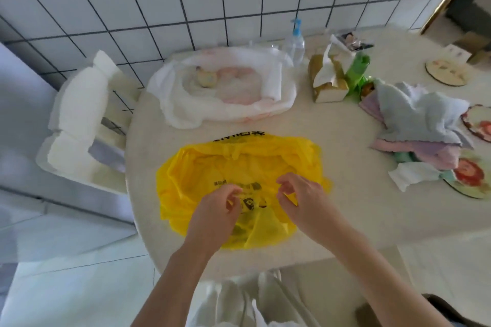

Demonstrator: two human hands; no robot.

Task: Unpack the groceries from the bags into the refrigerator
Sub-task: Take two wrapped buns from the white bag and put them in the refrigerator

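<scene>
The left hand (216, 211) and right hand (301, 198) each pinch the plastic of the yellow grocery bag (239, 167) lying near the tabletop's (345, 167) front edge, a white bag (223, 93) beyond it toward the wall-side edge.

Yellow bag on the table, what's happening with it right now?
A person is working at the yellow bag with both hands. The left hand pinches the plastic near the printed black mark; the right hand has its fingers curled at the bag's top, though whether it actually holds plastic is unclear. The bag lies on the round table. Behind it, a white bag sits open with items still inside. Nothing is out yet.
</scene>
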